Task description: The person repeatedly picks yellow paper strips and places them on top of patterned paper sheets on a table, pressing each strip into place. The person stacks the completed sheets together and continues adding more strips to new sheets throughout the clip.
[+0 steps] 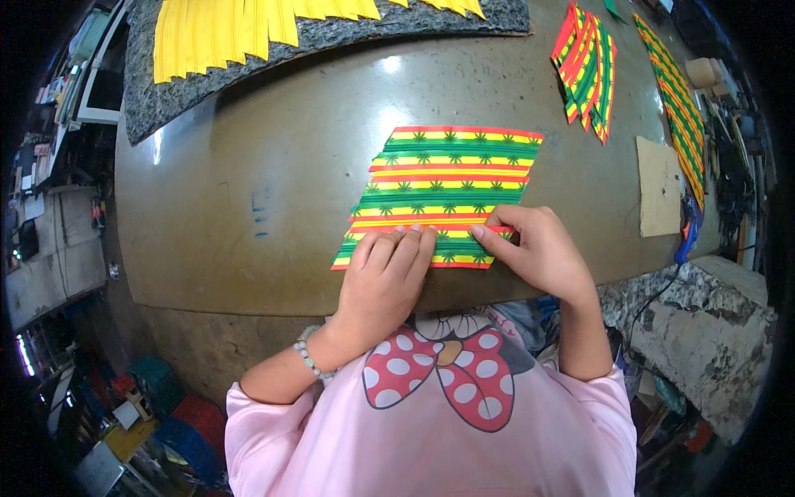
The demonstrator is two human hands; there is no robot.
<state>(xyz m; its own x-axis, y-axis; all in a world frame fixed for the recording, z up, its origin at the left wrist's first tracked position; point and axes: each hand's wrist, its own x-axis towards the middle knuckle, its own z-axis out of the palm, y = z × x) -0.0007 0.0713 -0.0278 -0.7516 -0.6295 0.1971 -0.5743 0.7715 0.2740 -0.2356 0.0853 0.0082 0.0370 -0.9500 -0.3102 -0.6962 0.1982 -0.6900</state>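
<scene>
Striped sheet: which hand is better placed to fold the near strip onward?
Probably the right hand: its fingertips already pinch the red strip edge on the striped sheet, while the left hand lies flat, pinning it.

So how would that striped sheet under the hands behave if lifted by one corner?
The striped sheet lies dead flat and looks thin, so probably light and floppy. The left hand presses it down while the right hand pinches its edge, suggesting it slides easily.

Left hand [383, 277] pressed flat on a striped green, yellow and red sheet [447, 178] on the brown tabletop [248, 207], right hand [538, 248] pinching its near edge, yellow strips [224, 33] on a grey mat [166, 95], more striped pieces [588, 70] far right
</scene>
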